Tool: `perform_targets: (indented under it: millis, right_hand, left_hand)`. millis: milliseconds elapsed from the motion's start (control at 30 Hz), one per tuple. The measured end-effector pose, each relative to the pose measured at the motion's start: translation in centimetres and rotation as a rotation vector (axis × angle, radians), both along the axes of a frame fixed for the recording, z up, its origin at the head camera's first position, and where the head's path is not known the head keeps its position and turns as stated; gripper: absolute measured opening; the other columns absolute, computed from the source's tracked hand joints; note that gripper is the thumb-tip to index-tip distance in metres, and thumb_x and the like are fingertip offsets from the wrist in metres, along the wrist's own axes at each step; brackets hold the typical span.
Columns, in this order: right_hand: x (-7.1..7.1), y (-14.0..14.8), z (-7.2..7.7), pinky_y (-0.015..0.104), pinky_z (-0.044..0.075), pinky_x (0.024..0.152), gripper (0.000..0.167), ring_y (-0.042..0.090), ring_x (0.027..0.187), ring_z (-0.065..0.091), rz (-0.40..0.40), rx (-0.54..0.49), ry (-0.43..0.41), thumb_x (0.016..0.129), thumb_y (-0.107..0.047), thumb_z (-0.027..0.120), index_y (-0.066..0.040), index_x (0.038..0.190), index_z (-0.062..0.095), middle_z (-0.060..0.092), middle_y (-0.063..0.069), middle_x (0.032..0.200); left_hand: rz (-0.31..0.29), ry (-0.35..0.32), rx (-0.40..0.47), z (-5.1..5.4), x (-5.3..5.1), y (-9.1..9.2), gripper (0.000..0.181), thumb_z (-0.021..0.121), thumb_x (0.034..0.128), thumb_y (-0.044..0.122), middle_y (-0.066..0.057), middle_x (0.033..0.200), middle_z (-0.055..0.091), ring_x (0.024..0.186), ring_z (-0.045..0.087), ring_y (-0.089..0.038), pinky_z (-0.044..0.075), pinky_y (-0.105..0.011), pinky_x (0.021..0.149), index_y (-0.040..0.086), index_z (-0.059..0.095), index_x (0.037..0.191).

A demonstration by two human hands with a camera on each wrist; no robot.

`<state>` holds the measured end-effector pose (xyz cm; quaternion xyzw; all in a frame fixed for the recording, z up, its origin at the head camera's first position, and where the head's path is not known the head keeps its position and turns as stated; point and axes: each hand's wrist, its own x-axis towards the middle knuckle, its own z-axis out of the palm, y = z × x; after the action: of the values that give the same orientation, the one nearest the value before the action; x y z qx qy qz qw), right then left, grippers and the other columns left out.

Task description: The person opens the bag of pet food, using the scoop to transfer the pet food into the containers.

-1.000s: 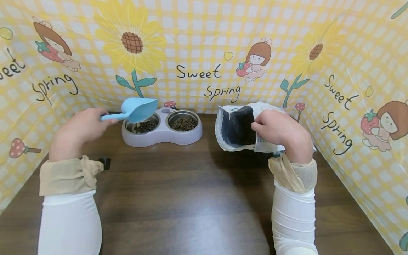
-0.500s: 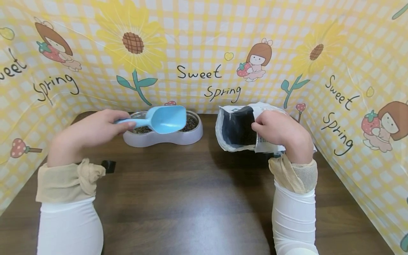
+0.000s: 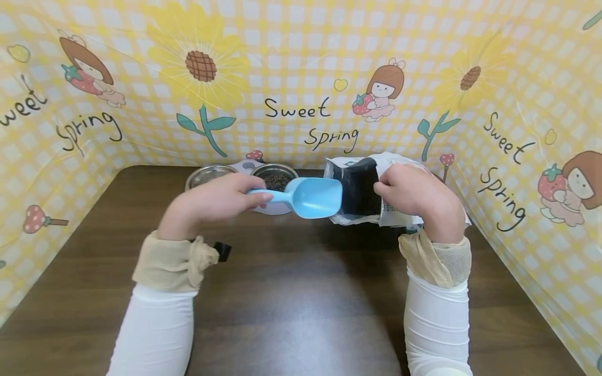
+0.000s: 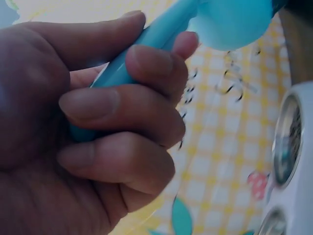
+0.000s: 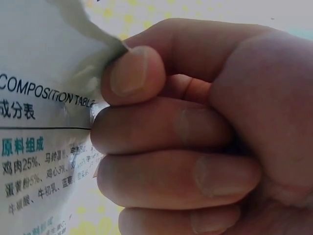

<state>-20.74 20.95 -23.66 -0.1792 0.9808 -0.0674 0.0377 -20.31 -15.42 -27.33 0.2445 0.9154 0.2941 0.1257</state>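
Note:
My left hand [image 3: 216, 197] grips the handle of a light blue scoop [image 3: 317, 198], whose bowl looks empty and reaches the mouth of a white bag [image 3: 400, 159] with a dark lining. In the left wrist view, fingers curl round the scoop's handle [image 4: 164, 27]. My right hand [image 3: 416, 196] pinches the bag's edge. The right wrist view shows the bag [image 5: 44, 107] with printed text, held between thumb and curled fingers. Behind my left hand sits a pale double pet bowl [image 3: 244, 167]; brown kibble [image 3: 277, 181] lies in its right bowl. The left bowl is partly hidden.
A yellow checked cloth [image 3: 291, 52] with printed flowers and figures walls the back and both sides. All stands on a dark brown wooden table [image 3: 282, 292]. The bag lies close to the right wall, and the double bowl is near the back wall.
My left hand has carried the scoop rightward from over the left bowl, past the right bowl, to the bag's mouth. The right hand has kept its hold on the bag.

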Motion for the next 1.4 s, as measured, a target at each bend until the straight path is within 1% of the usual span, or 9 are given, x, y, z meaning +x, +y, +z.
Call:
perform_targets:
  millis: [133,233,367,533,633,867,1067,1233,1400]
  right_hand:
    - [0.0,0.0,-0.1,0.033,0.038,0.062,0.049,0.021,0.063,0.047,-0.011,-0.001,-0.013,0.109,-0.023,0.05,-0.017,0.06,0.051,0.041,-0.003,0.061]
    - [0.0,0.0,-0.1,0.033,0.038,0.062,0.048,0.021,0.063,0.048,-0.017,0.007,-0.016,0.109,-0.023,0.05,-0.016,0.061,0.053,0.043,-0.002,0.062]
    - [0.0,0.1,-0.2,0.033,0.038,0.062,0.047,0.021,0.063,0.048,-0.015,0.007,-0.006,0.107,-0.021,0.05,-0.016,0.06,0.053,0.043,-0.002,0.061]
    - [-0.1,0.1,-0.3,0.033,0.037,0.061,0.047,0.021,0.06,0.048,-0.003,-0.004,-0.008,0.107,-0.019,0.05,-0.016,0.06,0.051,0.041,-0.002,0.059]
    - [-0.1,0.1,-0.3,0.033,0.037,0.061,0.046,0.021,0.06,0.048,-0.004,-0.006,-0.009,0.106,-0.019,0.05,-0.016,0.06,0.052,0.042,-0.002,0.059]
    - [-0.1,0.0,-0.3,0.033,0.036,0.06,0.047,0.02,0.059,0.047,0.01,-0.011,0.02,0.104,-0.018,0.05,-0.017,0.058,0.049,0.04,-0.003,0.059]
    - [-0.2,-0.1,-0.4,0.032,0.035,0.059,0.046,0.019,0.057,0.046,0.012,-0.018,0.036,0.103,-0.017,0.05,-0.017,0.057,0.05,0.04,-0.004,0.057]
    - [-0.2,-0.2,-0.4,0.032,0.035,0.058,0.045,0.019,0.056,0.046,0.011,-0.013,0.041,0.103,-0.017,0.049,-0.017,0.058,0.052,0.042,-0.003,0.057]
    - [-0.3,-0.4,-0.4,0.032,0.036,0.058,0.045,0.02,0.058,0.047,0.005,-0.002,0.032,0.104,-0.019,0.049,-0.016,0.059,0.055,0.044,-0.003,0.058]
  left_hand:
    - [-0.028,-0.009,0.048,-1.0,-1.0,2.5,0.031,0.052,0.1153,0.031,0.001,0.078,0.051,0.069,0.045,-0.017,0.043,-0.033,0.072,0.013,0.065,0.094]
    - [-0.032,0.023,0.068,-1.6,-1.7,4.4,0.03,0.054,0.1147,0.03,0.001,0.077,0.054,0.07,0.048,-0.017,0.044,-0.033,0.074,0.011,0.068,0.096]
    - [0.005,0.104,0.037,-2.4,-2.4,7.3,0.03,0.057,0.113,0.031,0.001,0.075,0.052,0.07,0.05,-0.017,0.043,-0.032,0.072,0.011,0.065,0.093]
    - [0.055,0.148,-0.012,-3.3,-2.6,10.6,0.03,0.056,0.1124,0.031,0.001,0.075,0.047,0.069,0.048,-0.018,0.043,-0.032,0.07,0.014,0.056,0.088]
    - [0.054,0.232,-0.071,-3.9,-2.6,12.1,0.027,0.055,0.1125,0.028,-0.001,0.077,0.051,0.071,0.053,-0.02,0.048,-0.035,0.072,0.013,0.057,0.09]
    - [0.087,0.532,-0.201,-6.0,-2.5,15.0,0.021,0.062,0.1116,0.027,-0.01,0.097,0.074,0.09,0.075,-0.03,0.062,-0.047,0.077,0.007,0.069,0.109]
    - [0.137,0.734,-0.269,-7.9,-2.1,16.7,0.022,0.066,0.1097,0.028,-0.012,0.1,0.076,0.079,0.078,-0.032,0.065,-0.045,0.069,0.009,0.074,0.118]
    - [0.185,0.842,-0.3,-8.8,-1.8,17.6,0.014,0.066,0.1088,0.019,-0.01,0.097,0.076,0.073,0.075,-0.029,0.065,-0.041,0.066,0.011,0.077,0.112]
    - [0.174,0.836,-0.319,-9.1,-1.9,17.8,0.016,0.064,0.1078,0.012,-0.009,0.097,0.077,0.073,0.076,-0.026,0.065,-0.039,0.067,0.013,0.079,0.111]
